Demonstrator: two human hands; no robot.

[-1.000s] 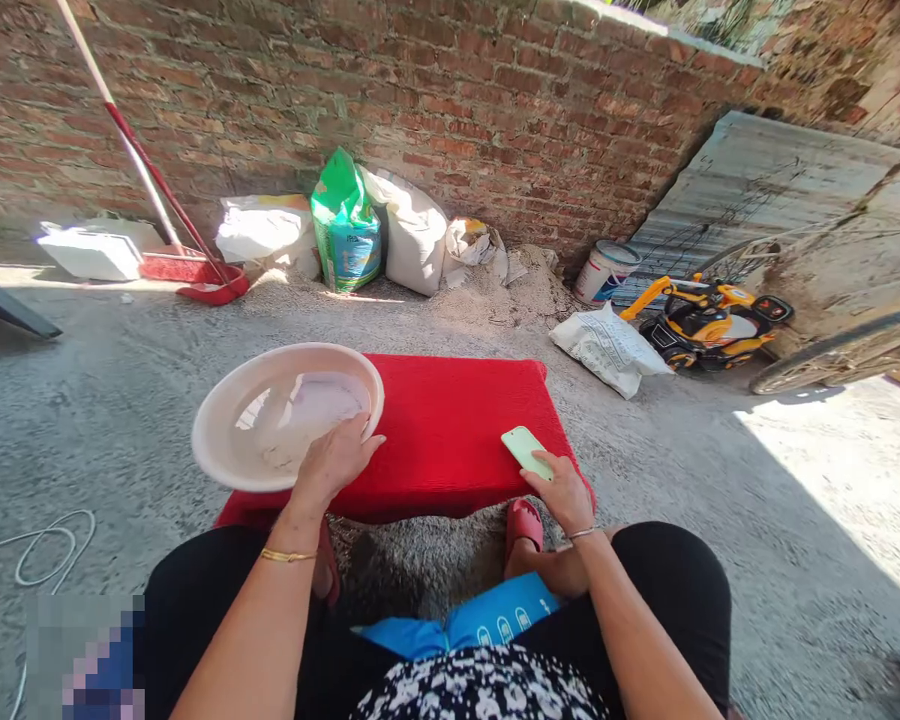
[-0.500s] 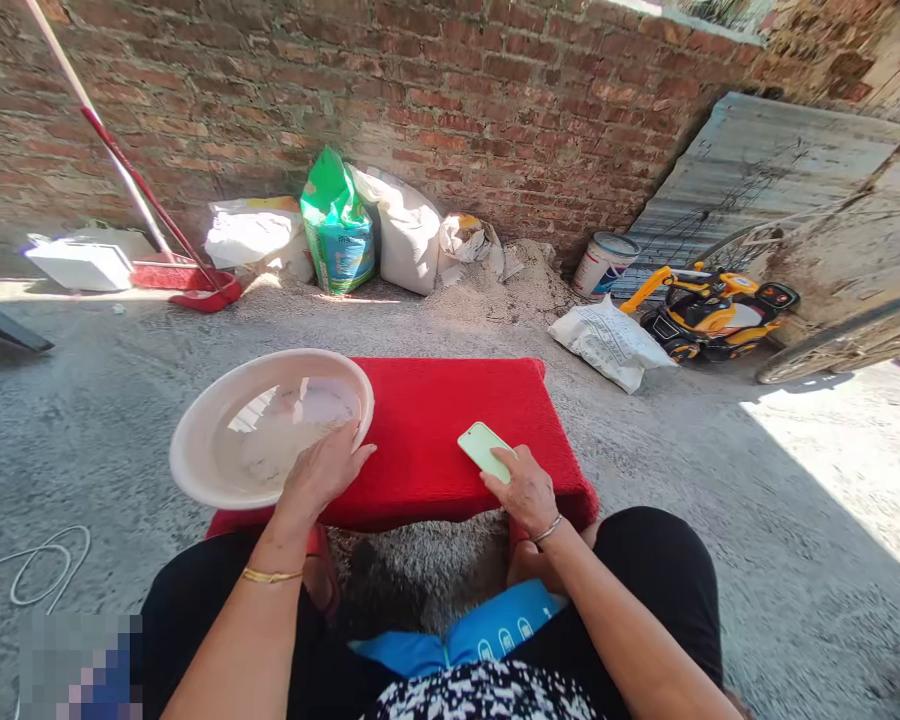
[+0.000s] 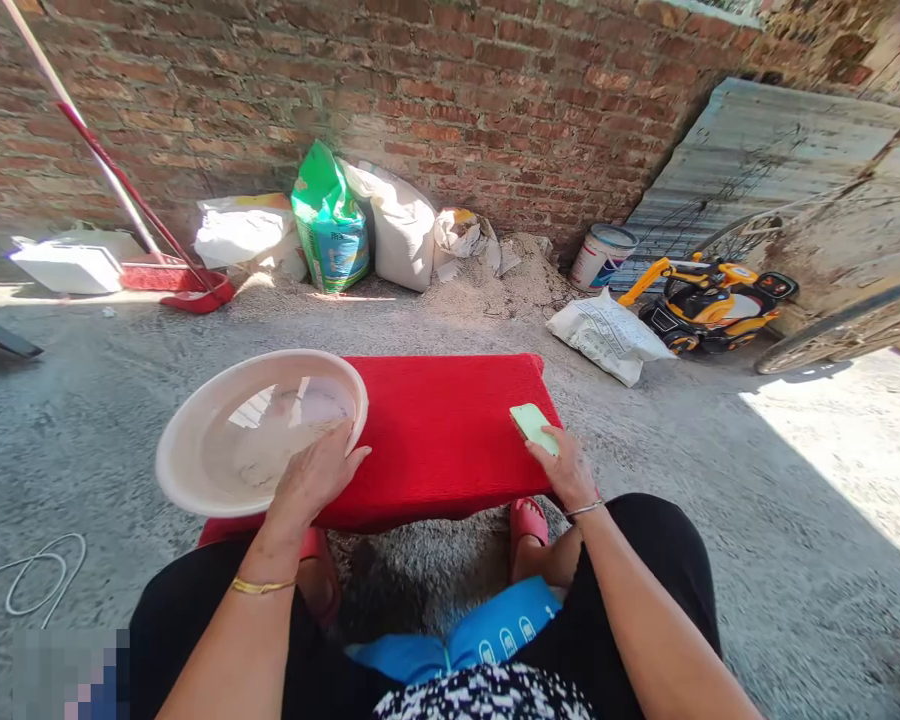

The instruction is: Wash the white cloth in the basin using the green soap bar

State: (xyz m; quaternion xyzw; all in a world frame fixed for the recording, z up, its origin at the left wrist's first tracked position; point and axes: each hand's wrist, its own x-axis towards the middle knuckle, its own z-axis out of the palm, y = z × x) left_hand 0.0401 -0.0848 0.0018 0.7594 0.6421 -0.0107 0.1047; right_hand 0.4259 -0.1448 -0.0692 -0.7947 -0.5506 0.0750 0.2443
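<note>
A wide pale pink basin [image 3: 187,470] of water stands on the left part of a red cloth-covered low table [image 3: 435,430]. My left hand [image 3: 316,472] grips its near right rim, the fingers partly hidden over the inner side and the thumb outside. At the table's right edge my right hand [image 3: 566,468] holds a light green smartphone [image 3: 534,428] between thumb and fingers. The phone is tilted a little, with its pale green face up.
Against the brick wall [image 3: 495,100] stand a green sack [image 3: 330,225], a white sack [image 3: 401,230] and a paint bucket [image 3: 604,257]. A toy excavator [image 3: 712,305] and a flat white bag [image 3: 607,335] lie right. A red dustpan [image 3: 199,290] and a cable [image 3: 41,580] are left.
My right hand has moved right with the smartphone, from over the table's middle right to its right edge. My left hand stays at the basin's rim.
</note>
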